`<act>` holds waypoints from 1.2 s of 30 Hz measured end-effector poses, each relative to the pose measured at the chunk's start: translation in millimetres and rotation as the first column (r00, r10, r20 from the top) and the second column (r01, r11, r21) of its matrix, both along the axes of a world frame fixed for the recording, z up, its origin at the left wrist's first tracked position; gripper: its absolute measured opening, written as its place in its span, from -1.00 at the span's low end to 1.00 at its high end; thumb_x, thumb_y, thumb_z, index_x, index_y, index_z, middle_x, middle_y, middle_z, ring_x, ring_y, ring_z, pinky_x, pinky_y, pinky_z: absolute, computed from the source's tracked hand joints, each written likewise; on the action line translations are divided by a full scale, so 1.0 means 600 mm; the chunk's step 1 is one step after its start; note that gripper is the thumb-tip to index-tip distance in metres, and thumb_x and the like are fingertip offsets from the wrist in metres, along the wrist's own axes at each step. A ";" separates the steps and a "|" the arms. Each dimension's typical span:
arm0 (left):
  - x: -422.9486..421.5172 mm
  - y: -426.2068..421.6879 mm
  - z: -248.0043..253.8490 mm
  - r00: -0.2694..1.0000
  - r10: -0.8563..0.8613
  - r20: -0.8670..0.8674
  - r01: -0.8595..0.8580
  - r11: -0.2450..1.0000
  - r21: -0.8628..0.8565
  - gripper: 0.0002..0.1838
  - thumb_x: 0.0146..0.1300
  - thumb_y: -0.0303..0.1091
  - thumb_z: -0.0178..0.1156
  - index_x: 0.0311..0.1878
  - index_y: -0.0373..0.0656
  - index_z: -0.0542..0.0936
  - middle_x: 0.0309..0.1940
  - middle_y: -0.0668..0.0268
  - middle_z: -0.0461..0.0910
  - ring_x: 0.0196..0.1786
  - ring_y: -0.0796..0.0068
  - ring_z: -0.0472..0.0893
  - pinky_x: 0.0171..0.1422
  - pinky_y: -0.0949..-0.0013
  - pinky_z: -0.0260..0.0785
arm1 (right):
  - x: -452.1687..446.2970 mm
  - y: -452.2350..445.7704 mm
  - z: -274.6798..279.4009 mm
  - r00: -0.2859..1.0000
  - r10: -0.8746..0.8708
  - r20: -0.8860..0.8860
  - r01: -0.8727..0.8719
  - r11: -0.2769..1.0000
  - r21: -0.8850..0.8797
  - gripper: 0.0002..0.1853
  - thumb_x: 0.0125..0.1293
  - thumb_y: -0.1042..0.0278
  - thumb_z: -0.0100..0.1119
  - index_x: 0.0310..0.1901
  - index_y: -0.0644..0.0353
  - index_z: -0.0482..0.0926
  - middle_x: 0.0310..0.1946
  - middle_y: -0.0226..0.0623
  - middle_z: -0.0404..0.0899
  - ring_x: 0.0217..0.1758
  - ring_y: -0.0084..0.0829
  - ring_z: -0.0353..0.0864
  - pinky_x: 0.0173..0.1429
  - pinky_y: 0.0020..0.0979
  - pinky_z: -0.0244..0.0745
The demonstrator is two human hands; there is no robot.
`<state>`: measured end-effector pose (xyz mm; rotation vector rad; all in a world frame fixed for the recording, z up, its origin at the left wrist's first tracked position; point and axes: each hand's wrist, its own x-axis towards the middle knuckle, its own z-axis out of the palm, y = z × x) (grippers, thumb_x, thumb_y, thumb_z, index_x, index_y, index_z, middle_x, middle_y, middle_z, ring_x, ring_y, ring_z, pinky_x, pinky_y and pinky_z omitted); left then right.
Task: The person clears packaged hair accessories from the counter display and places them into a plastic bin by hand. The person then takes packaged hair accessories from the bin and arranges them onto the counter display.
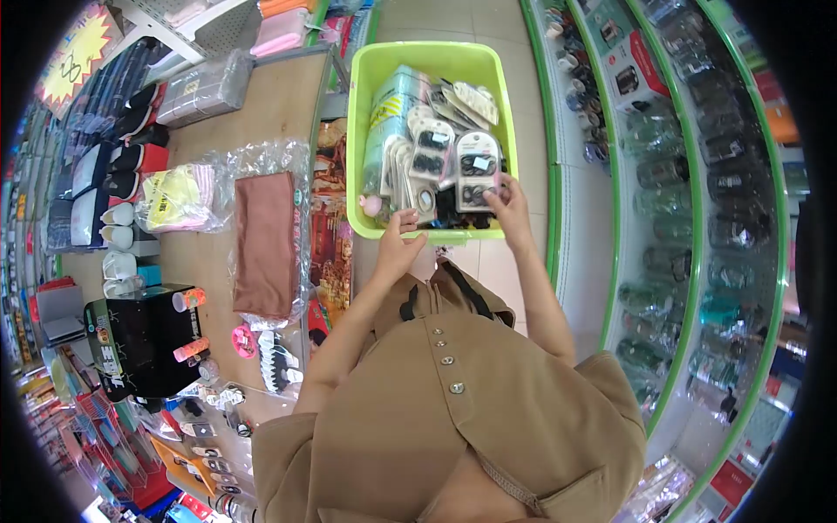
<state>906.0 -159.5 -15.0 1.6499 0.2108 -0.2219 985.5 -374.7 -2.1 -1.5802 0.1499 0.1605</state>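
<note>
We record shelves (622,200) of packed goods on our right and a wooden surface (279,96) on our left. Between them sits a lime-green bin (427,47), partly filled. On the surface we observe a brown cloth (264,244), lying flat on clear wrap.

In the bin, a blue-green pack (397,109) stands along the left side. Beside it we find a cluster of carded goods (398,170), several on edge. Our right hand (514,218) reaches over the near right part of the bin, its fingers closed at the lower right edge of a white card (477,170) bearing dark items. The card lies just beyond and left of those fingers. Our left hand (401,248) is at the near left rim, fingers loosely curled and parted, close to the carded goods; contact we cannot confirm. A small pink item (371,206) sits in the near left corner.
</note>
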 end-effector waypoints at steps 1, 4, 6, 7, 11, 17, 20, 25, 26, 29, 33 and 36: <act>0.013 0.001 0.001 0.998 0.036 0.059 -0.043 0.991 0.123 -0.46 0.05 -0.41 0.19 0.13 -0.23 0.26 -0.02 0.16 0.40 -0.01 0.40 0.46 0.04 0.37 0.34 | 0.037 -0.012 -0.010 0.999 0.032 0.036 -0.030 0.998 -0.052 -0.56 0.11 0.51 0.17 0.04 0.25 0.29 -0.32 -0.28 0.55 -0.29 -0.54 0.50 -0.17 -0.54 0.41; 0.045 -0.006 -0.002 0.980 0.064 0.186 -0.126 0.931 0.343 -0.37 -0.01 -0.39 0.21 0.17 -0.22 0.23 0.07 0.08 0.33 0.10 0.24 0.37 0.14 0.28 0.26 | 0.132 -0.045 -0.053 0.991 0.130 -0.034 -0.135 0.966 -0.221 -0.44 0.05 0.42 0.23 0.11 0.25 0.26 -0.23 -0.15 0.53 -0.16 -0.36 0.52 -0.08 -0.39 0.41; 0.068 -0.010 -0.004 0.945 0.023 0.326 -0.199 0.832 0.517 -0.23 -0.11 -0.37 0.25 0.25 -0.19 0.17 0.16 -0.03 0.23 0.24 0.05 0.22 0.28 0.15 0.12 | 0.176 -0.043 -0.071 0.934 0.251 0.256 0.016 0.684 -0.729 -0.30 -0.01 0.31 0.29 0.18 0.22 0.22 -0.06 0.00 0.46 0.06 -0.17 0.41 0.09 -0.25 0.32; 0.076 -0.014 -0.007 0.946 0.041 0.321 -0.213 0.826 0.523 -0.23 -0.11 -0.37 0.25 0.25 -0.19 0.17 0.16 -0.03 0.23 0.24 0.05 0.22 0.28 0.15 0.12 | 0.196 -0.044 -0.077 0.934 0.307 0.185 -0.096 0.710 -0.697 -0.18 -0.06 0.22 0.33 0.27 0.08 0.14 0.14 0.11 0.24 0.23 0.03 0.20 0.23 -0.12 0.15; 0.098 -0.042 -0.028 0.979 0.031 0.203 -0.161 0.731 0.663 -0.03 -0.16 -0.31 0.32 0.35 -0.04 0.02 0.32 -0.09 -0.08 0.35 -0.17 -0.04 0.30 -0.09 -0.02 | 0.219 -0.009 -0.122 0.907 0.412 0.089 -0.161 0.534 -0.830 -0.12 -0.05 0.18 0.33 0.31 -0.19 0.05 0.31 0.10 -0.10 0.31 0.21 0.00 0.23 0.10 0.06; 0.110 -0.063 -0.060 0.993 0.068 0.093 -0.114 0.698 0.707 0.07 -0.21 -0.26 0.38 0.38 0.13 -0.05 0.36 -0.08 -0.23 0.35 -0.26 -0.11 0.23 -0.28 -0.04 | 0.246 0.004 -0.154 0.902 0.421 0.098 -0.107 0.437 -0.893 -0.12 -0.03 0.21 0.31 0.32 -0.18 0.00 0.31 0.10 -0.09 0.33 0.15 -0.02 0.23 0.07 0.07; 0.112 -0.065 -0.067 0.993 0.072 0.098 -0.121 0.675 0.728 0.08 -0.23 -0.26 0.39 0.38 0.14 -0.04 0.36 -0.08 -0.23 0.34 -0.25 -0.08 0.24 -0.22 0.00 | 0.254 0.004 -0.156 0.890 0.441 0.113 -0.106 0.441 -0.891 -0.13 -0.02 0.21 0.30 0.32 -0.13 0.01 0.30 0.11 -0.07 0.32 0.15 0.00 0.24 0.06 0.06; 0.112 -0.059 -0.072 0.985 0.054 0.166 -0.157 0.692 0.705 0.06 -0.24 -0.27 0.39 0.37 0.00 -0.01 0.34 -0.13 -0.18 0.35 -0.18 -0.05 0.29 -0.05 -0.02 | 0.251 -0.001 -0.158 0.869 0.461 0.180 -0.082 0.492 -0.866 -0.16 -0.01 0.21 0.29 0.31 -0.09 0.04 0.27 0.16 -0.02 0.30 0.14 0.04 0.23 0.06 0.06; 0.111 -0.060 -0.070 0.981 0.061 0.186 -0.175 0.704 0.689 0.06 -0.24 -0.28 0.39 0.36 -0.05 -0.01 0.33 -0.14 -0.17 0.35 -0.18 -0.05 0.32 -0.03 -0.05 | 0.251 0.000 -0.157 0.864 0.462 0.202 -0.067 0.502 -0.862 -0.16 -0.01 0.21 0.29 0.31 -0.09 0.04 0.26 0.16 -0.01 0.29 0.14 0.04 0.23 0.06 0.06; 0.102 -0.066 -0.055 0.982 0.086 0.166 -0.180 0.671 0.719 0.04 -0.18 -0.33 0.37 0.35 -0.21 -0.05 0.32 -0.19 -0.17 0.37 -0.14 -0.08 0.40 0.13 -0.12 | 0.254 -0.002 -0.160 0.859 0.469 0.203 -0.067 0.497 -0.865 -0.14 -0.03 0.20 0.30 0.31 -0.09 0.05 0.25 0.18 -0.01 0.28 0.15 0.07 0.24 0.04 0.06; 0.079 -0.073 -0.047 0.984 0.135 0.117 -0.178 0.663 0.727 0.02 -0.14 -0.32 0.36 0.35 -0.23 -0.06 0.33 -0.16 -0.17 0.38 -0.10 -0.09 0.41 0.14 -0.14 | 0.249 -0.012 -0.131 0.849 0.463 0.254 -0.044 0.541 -0.840 -0.14 -0.05 0.20 0.32 0.29 0.01 0.07 0.25 0.22 0.00 0.27 0.17 0.06 0.23 0.05 0.05; 0.052 -0.066 -0.049 0.976 0.154 0.153 -0.216 0.606 0.766 0.01 -0.12 -0.29 0.34 0.35 -0.22 -0.07 0.34 -0.12 -0.18 0.39 -0.07 -0.10 0.41 0.15 -0.12 | 0.226 -0.019 -0.099 0.834 0.439 0.334 -0.014 0.622 -0.783 -0.22 -0.01 0.24 0.29 0.25 0.14 0.13 0.23 0.22 0.03 0.28 0.14 0.07 0.27 0.00 0.04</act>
